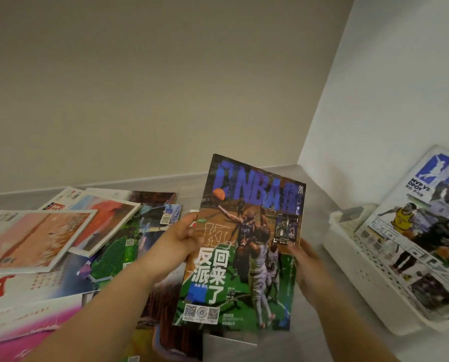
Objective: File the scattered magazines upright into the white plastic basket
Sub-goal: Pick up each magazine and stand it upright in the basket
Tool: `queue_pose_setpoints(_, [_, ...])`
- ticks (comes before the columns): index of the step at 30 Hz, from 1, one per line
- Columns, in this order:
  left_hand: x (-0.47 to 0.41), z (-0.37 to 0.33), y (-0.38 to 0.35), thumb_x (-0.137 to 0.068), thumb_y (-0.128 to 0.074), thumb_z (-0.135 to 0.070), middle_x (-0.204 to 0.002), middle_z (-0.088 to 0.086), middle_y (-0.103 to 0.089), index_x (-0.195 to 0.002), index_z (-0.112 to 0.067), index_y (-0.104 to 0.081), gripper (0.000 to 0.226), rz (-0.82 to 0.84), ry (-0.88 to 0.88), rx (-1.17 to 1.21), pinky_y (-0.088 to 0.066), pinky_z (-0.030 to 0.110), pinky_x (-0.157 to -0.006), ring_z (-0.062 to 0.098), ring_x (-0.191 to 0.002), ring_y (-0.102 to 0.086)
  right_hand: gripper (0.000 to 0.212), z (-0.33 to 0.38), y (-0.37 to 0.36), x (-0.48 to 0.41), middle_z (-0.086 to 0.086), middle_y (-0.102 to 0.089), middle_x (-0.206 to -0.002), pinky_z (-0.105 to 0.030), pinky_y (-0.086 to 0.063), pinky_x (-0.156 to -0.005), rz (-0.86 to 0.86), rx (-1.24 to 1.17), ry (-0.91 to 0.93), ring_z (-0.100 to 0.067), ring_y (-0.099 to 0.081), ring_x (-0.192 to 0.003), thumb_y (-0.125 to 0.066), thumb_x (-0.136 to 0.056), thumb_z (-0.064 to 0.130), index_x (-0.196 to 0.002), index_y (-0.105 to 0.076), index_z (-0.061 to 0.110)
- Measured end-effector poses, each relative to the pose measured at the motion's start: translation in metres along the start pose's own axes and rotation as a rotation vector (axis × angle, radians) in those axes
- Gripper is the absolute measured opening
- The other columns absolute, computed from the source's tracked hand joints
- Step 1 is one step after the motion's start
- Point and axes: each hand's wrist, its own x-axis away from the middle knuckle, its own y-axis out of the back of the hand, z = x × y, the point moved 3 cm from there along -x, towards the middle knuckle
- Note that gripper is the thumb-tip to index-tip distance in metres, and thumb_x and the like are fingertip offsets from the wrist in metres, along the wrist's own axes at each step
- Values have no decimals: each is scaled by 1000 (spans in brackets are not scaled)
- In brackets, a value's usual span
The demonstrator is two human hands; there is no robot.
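Observation:
A basketball magazine (244, 244) with a green and blue cover is held upright in the air at the middle of the view. My left hand (177, 240) grips its left edge, thumb on the cover. Its right edge is held by my right hand (305, 267), whose fingers are mostly hidden behind the pages. The white plastic basket (361, 262) stands on the right, apart from both hands. One basketball magazine (421, 231) leans in it against the far side.
Several magazines lie scattered and overlapping on the grey surface at the left, among them a pink-orange one (32, 239) and a green one (119, 246). Walls meet in a corner behind the basket. Bare grey surface (314, 231) shows between the held magazine and the basket.

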Motion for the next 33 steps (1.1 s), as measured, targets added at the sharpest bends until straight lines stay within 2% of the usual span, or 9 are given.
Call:
queue_pose_setpoints(3, [-9,-13,-5,-88,-41,7,-57,-2,-61,-110,-29,-47,42,5,-44,-4,-43,20,-40,15,-48,-49,16,28,18,5,0,-74,-73,-35,-48,-65,14,7,108,-16,-70,-70,-48,-86,10,-91,-63,13])
queue_pose_setpoints(7, [-24,-25,-20,-87,-41,9,-48,-11,-66,-98,-30,-49,41,-21,-70,-19,-41,13,-35,0,-37,-53,18,51,39,15,7,-73,-62,-30,-53,-56,-40,149,235,-9,-67,-59,-54,-83,8,-82,-68,19])
queue_pose_setpoints(10, [-38,-35,-33,-87,-42,10,-55,-6,-66,-105,-23,-51,39,-49,-105,-14,-42,16,-38,2,-39,-53,31,68,49,26,13,-72,-60,-17,-53,-49,-44,206,341,-3,-67,-58,-59,-78,5,-66,-72,30])
queue_pose_setpoints(15, [-67,-64,-63,-86,-43,11,-67,-1,-63,-112,-17,-49,39,-88,-182,-29,-43,17,-36,15,-48,-56,27,103,75,42,21,-70,-61,-11,-49,-48,-106,251,496,2,-66,-61,-60,-77,6,-80,-70,30])
queue_pose_setpoints(20, [-98,-105,-126,-86,-45,8,-72,-3,-61,-102,-11,-52,26,-117,-333,20,-45,6,-40,-5,-45,-61,28,132,121,56,2,-74,-74,-27,-52,-60,-335,272,679,-42,-57,-79,-63,-77,13,-81,-68,40])
queue_pose_setpoints(24, [-117,-127,-188,-88,-44,5,-88,5,-60,-112,-3,-53,27,-137,-388,46,-45,5,-41,7,-63,-57,20,142,161,64,23,-65,-57,-15,-50,-56,-519,346,762,-2,-60,-61,-59,-81,11,-83,-67,29])
queue_pose_setpoints(27, [-129,-133,-225,-88,-44,6,-94,7,-60,-113,-1,-53,28,-102,-396,78,-47,8,-50,16,-76,-57,24,144,191,68,10,-67,-69,-33,-55,-67,-598,347,772,-19,-63,-75,-58,-82,10,-78,-63,33])
queue_pose_setpoints(30, [-142,-130,-253,-87,-46,6,-94,8,-61,-112,1,-55,27,-39,-367,95,-51,10,-53,9,-68,-60,35,141,215,69,23,-67,-62,-19,-56,-58,-621,300,757,-2,-64,-67,-58,-82,9,-73,-61,42])
queue_pose_setpoints(33, [-158,-117,-266,-85,-51,4,-88,6,-62,-110,1,-59,26,-43,-298,32,-48,7,-44,2,-55,-59,39,128,226,64,27,-65,-60,-24,-53,-63,-638,285,707,4,-63,-64,-58,-82,8,-70,-59,45])
